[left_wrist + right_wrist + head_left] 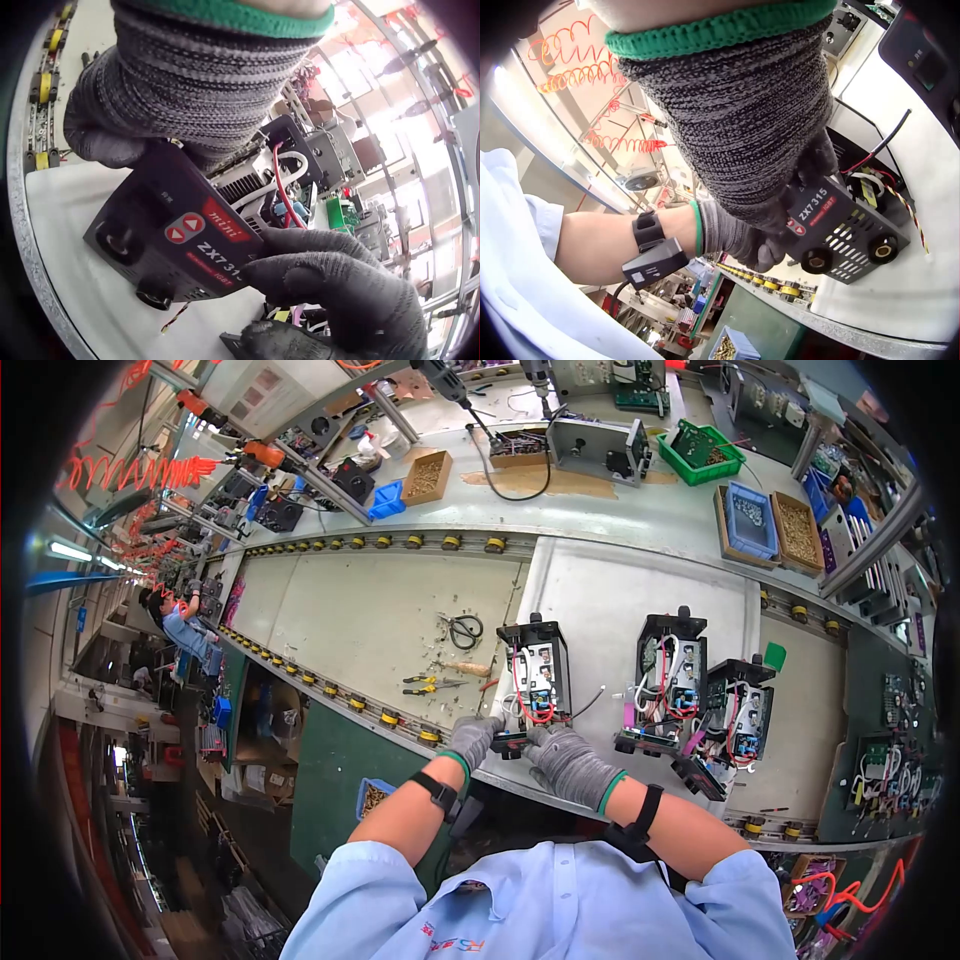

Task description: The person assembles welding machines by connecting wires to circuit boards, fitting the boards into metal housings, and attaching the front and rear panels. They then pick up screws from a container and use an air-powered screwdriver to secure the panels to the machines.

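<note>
An open welding machine (540, 665) with red and white wires stands on the pale work surface in front of me. Its black front panel (176, 232) is marked ZX7 315 and carries two round sockets. My left hand (475, 740), in a grey knit glove, grips the panel at one side. At the opposite side, my gloved right hand (575, 765) holds the panel's edge between thumb and fingers. A twisted lead (911, 214) with a small white connector hangs out beside the panel. The left fingers behind the panel are partly hidden.
Two more open machines, one nearer (668, 690) and one farther right (742, 710), stand to the right. Yellow-handled pliers (435, 685) and a coiled black cable (462, 630) lie left. Roller tracks (390, 718) edge the bench. A green basket (705, 460) sits at the back.
</note>
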Tool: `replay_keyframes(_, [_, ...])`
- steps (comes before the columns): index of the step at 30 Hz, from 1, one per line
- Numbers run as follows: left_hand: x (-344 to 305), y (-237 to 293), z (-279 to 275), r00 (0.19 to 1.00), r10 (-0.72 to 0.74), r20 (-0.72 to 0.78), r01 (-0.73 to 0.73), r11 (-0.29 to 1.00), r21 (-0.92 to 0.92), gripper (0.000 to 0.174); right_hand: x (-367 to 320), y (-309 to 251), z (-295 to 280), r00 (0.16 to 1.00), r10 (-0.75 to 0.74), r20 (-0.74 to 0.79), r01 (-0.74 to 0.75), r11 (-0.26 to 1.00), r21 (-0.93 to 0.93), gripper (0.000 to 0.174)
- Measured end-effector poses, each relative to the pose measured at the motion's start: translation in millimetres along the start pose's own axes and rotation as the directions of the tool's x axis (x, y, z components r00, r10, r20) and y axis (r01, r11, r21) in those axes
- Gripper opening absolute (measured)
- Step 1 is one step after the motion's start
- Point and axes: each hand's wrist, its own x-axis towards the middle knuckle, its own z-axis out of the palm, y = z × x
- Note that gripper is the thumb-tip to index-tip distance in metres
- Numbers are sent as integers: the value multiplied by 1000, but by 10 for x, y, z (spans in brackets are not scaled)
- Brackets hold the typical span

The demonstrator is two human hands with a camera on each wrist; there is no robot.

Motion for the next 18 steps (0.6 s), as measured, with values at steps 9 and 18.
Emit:
replay_keyframes(9, [-457,355,-25,873,468,-136,-378,827,417,31,-206,23,-83,961,-26,-276,80,979,186,25])
replay_keyframes(18, [-469,137,-235,793,524,310,-440,845,-304,45,-292,284,546,710,664,-237,-537,727,427,41])
